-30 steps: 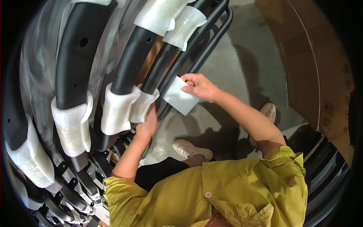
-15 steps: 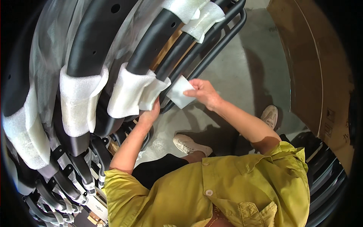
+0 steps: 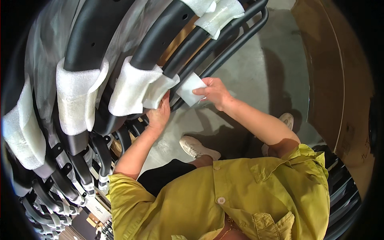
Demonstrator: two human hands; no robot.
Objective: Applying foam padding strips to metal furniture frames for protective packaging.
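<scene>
My right hand (image 3: 215,93) pinches a small white foam sheet (image 3: 191,90) between thumb and fingers, beside a row of black curved metal tubes (image 3: 188,51). The sheet overlaps the outer tubes in view; whether it touches them I cannot tell. My left hand (image 3: 159,113) reaches up under a white foam wrap (image 3: 159,93) on one of the slimmer tubes. Its fingers are partly hidden behind that wrap and tube, so their grip is unclear. A larger foam wrap (image 3: 130,89) surrounds the thicker tube just to the left.
More thick black tubes with foam sleeves (image 3: 76,98) stand at the left, with clear plastic film (image 3: 48,52) between them. Large brown cardboard (image 3: 326,60) rises at the right. Black tubes (image 3: 342,196) lie at the lower right. Grey floor (image 3: 248,72) lies between.
The foam sheet stays in my right hand, near the outer tubes. The view has shifted slightly, with the tubes a little further left and up. My left hand remains at the slim tube's wrap.
</scene>
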